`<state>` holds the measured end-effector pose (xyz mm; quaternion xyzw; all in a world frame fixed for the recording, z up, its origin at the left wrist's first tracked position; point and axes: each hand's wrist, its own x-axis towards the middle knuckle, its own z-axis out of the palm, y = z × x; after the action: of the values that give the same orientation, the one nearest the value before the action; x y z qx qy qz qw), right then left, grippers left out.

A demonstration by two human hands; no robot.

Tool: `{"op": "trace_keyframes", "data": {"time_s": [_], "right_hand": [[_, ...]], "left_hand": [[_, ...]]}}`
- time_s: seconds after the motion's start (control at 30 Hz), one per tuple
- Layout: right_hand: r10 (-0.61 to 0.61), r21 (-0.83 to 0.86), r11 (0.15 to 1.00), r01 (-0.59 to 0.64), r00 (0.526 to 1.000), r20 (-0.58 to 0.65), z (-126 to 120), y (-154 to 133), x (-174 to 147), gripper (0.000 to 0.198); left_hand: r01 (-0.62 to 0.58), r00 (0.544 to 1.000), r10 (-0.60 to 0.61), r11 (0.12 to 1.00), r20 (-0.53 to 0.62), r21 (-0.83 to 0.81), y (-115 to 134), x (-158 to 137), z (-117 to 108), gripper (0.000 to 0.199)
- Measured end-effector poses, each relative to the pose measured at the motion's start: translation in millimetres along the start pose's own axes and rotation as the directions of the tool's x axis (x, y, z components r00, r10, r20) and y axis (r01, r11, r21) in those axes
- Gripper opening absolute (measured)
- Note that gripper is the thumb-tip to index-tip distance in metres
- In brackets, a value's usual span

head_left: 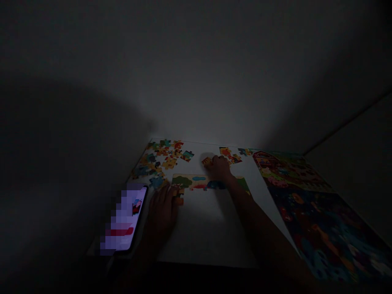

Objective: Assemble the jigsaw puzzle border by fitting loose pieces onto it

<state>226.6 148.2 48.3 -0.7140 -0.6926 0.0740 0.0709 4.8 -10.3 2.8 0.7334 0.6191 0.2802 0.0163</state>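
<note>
Head view is pretty dark: right hand (219,168) is reaching out over the white counter (202,228), fingers pinching a small yellow-orange puzzle piece (207,161). Left hand (163,208) is lying flat, fingers spread, beside the joined strip (199,181) of flat cardboard pieces. Loose pieces (162,159) are sitting scattered at the far left, a lit phone (128,220) nearby, printed sheets (306,204) lying on the right.

We see a lit phone (127,222) lying at the left edge of the white tabletop (202,232) — its screen glowing purple. Along the right lie two colourful finished pictures (309,204) — one beyond the other. A dim wall (196,73) rises behind.
</note>
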Motion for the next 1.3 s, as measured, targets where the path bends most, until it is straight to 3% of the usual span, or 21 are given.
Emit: {"op": "trace_keyframes", "data": {"time_s": [0.17, 0.27, 0.3, 0.37, 0.43, 0.5, 0.6, 0.83, 1.1, 1.23, 1.3], "right_hand": [[0.094, 0.228, 0.968, -0.106, 0.994, 0.061, -9, 2, 14, 0.038], [0.095, 0.453, 0.884, -0.112, 0.994, 0.062, -12, 1, -2, 0.030], [0.066, 0.575, 0.811, -0.104, 0.994, 0.087, -10, 0, -14, 0.032], [-0.056, 0.823, 0.559, -0.099, 0.986, 0.157, -3, -2, -43, 0.045], [-0.204, 0.935, 0.333, -0.117, 0.960, 0.193, 8, -4, -74, 0.055], [-0.250, 0.966, 0.213, -0.144, 0.948, 0.196, 19, -7, -100, 0.048], [-0.212, 0.977, 0.100, -0.190, 0.955, 0.208, 28, -13, -120, 0.038], [-0.173, 0.958, 0.061, -0.281, 0.942, 0.287, 21, -18, -122, 0.043], [-0.124, 0.962, -0.009, -0.274, 0.955, 0.271, 24, -16, -128, 0.039], [-0.227, 0.963, -0.017, -0.268, 0.939, 0.257, 22, -20, -137, 0.054], [-0.316, 0.971, 0.015, -0.238, 0.920, 0.231, 20, -22, -140, 0.048]], "left_hand": [[0.001, 0.998, 0.002, 0.999, 0.063, -0.043, -2, -4, -4, 0.049], [0.005, 0.998, -0.001, 0.997, 0.058, -0.078, -3, -5, -4, 0.052], [0.006, 0.999, -0.001, 0.996, 0.049, -0.092, -3, -6, -4, 0.053], [0.003, 0.999, 0.002, 0.992, 0.034, -0.124, -3, -7, -4, 0.055], [-0.011, 1.000, 0.015, 0.988, 0.020, -0.154, -4, -7, -4, 0.057], [-0.041, 0.999, 0.043, 0.984, 0.005, -0.172, -4, -6, -5, 0.055], [-0.088, 0.996, 0.088, 0.980, -0.008, -0.181, -3, -4, -8, 0.046], [-0.191, 0.979, 0.201, 0.958, 0.027, -0.214, 3, -3, -19, 0.034], [-0.154, 0.979, 0.177, 0.966, 0.098, -0.208, 8, -5, -23, 0.039], [-0.103, 0.980, 0.136, 0.971, 0.143, -0.215, 8, -7, -20, 0.058], [-0.096, 0.980, 0.131, 0.971, 0.152, -0.218, 6, -8, -17, 0.063]]}}
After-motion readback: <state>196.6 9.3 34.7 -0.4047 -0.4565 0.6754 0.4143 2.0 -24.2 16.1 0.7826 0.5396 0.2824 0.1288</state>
